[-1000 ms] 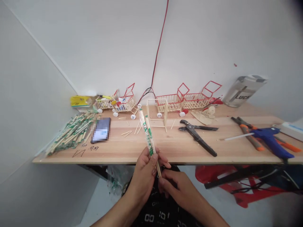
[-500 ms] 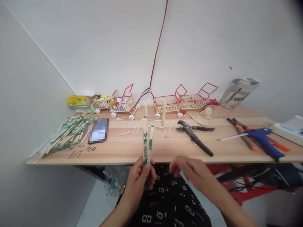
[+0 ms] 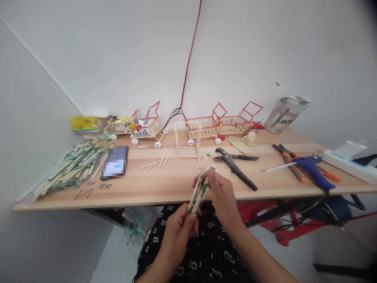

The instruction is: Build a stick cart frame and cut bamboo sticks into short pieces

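Note:
My left hand (image 3: 181, 226) is closed around the lower ends of two packets of wrapped disposable chopsticks (image 3: 195, 195), which lean up to the right over the table's front edge. My right hand (image 3: 222, 194) pinches the upper part of the right-hand packet, its fingers partly behind the sticks. The packets have green print on clear wrappers. Beyond them on the table stands a small open frame of bare sticks (image 3: 188, 149). A few short cut sticks (image 3: 165, 158) lie to its left.
Several little stick carts (image 3: 203, 129) with red trim line the wall. On the left lie a pile of wrapped chopsticks (image 3: 73, 169) and a phone (image 3: 115, 162). To the right are black cutters (image 3: 235, 165), orange-handled pliers (image 3: 293, 167), a blue glue gun (image 3: 313, 169) and a white power strip (image 3: 347, 167).
My right hand has come in from the right and taken hold of the upper part of one packet. The chopsticks have tilted from upright toward the right. The view has shifted slightly.

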The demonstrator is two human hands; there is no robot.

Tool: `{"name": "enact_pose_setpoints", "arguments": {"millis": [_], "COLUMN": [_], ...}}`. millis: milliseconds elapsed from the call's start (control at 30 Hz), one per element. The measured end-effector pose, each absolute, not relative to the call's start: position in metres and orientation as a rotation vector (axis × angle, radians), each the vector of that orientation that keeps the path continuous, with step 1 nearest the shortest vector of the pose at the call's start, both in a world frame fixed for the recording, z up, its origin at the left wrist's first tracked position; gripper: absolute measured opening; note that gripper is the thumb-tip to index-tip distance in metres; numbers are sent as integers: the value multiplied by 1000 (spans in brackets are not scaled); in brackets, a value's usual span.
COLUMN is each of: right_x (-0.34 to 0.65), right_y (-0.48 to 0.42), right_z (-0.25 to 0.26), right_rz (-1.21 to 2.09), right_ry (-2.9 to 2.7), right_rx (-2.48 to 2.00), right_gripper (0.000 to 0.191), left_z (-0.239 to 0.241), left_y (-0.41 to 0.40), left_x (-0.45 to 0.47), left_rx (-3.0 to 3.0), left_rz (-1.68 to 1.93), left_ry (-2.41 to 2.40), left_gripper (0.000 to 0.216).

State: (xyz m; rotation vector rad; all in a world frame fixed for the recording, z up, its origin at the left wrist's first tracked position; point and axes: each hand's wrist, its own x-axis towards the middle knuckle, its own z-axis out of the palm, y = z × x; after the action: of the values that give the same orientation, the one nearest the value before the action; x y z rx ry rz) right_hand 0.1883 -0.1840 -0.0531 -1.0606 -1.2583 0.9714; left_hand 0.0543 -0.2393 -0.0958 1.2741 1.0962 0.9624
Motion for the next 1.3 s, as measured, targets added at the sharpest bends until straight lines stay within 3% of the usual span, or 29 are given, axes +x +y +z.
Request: {"name": "enact_pose_setpoints", "arguments": {"millis": [267, 667, 767, 900, 933, 1067, 1200, 1300], "right_x": [172, 219, 239, 295, 305, 297, 245, 222], "right_y": [-207, -188, -185, -184, -185, -190, -190, -189], "right_z": [-67, -55, -48, -19, -13, -13, -37, -46], "right_rz": [1196, 823, 701, 489, 480, 690, 1016, 1036], "right_ry": [-1375, -1414, -1172, -691, -647, -790, -1068, -1268], "right_rx": [-1136, -1238, -1227, -873, -868, -1007, -1220, -1232], "right_gripper": [53, 36, 29, 18, 22, 26, 46, 45], "left_z": [-83, -96, -98, -103, -104, -105, -111, -120], "left_y": [-232, -228, -228, -227, -227, -227, -229, -226], "left_x": [52, 44, 39, 26, 25, 29, 38, 40], "left_rx": [1254, 1212, 1250, 1212, 1187, 1177, 1276, 1333], "left_rz": [1031, 829, 791, 766, 760, 725, 702, 703], "left_ry": [1103, 943, 1012, 1058, 1047, 962, 903, 849], "left_gripper": [33, 37, 37, 41, 42, 47, 48, 52]}}
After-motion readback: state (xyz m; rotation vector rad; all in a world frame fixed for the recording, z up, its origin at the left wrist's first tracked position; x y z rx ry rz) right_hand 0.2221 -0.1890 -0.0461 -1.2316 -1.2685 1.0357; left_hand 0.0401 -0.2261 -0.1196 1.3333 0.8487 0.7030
